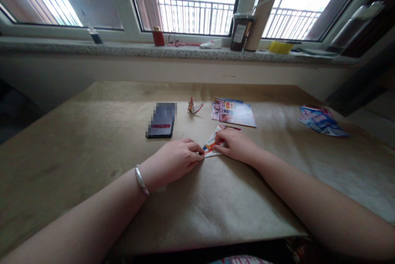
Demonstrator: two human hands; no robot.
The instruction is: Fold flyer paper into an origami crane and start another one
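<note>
A small folded piece of printed paper (212, 139), white with orange, blue and red print, lies on the table between my hands. My left hand (175, 158) pinches its near left corner between thumb and fingers. On the paper's right side rests my right hand (236, 144), fingers bent and closed on it, hiding part of the print. Just beyond stands a small folded paper shape (194, 107), red and white. To its right is a stack of printed flyers (236, 112). A phone (161, 120), its screen blurred out, lies beyond my left hand.
The table (92, 140) has a brownish cover. More blue and pink flyers (322, 121) lie at its right side. Along the windowsill (129, 50) stand a red spool (158, 37), a dark lidded container (240, 31), a cardboard tube (263, 15) and a yellow object (280, 47).
</note>
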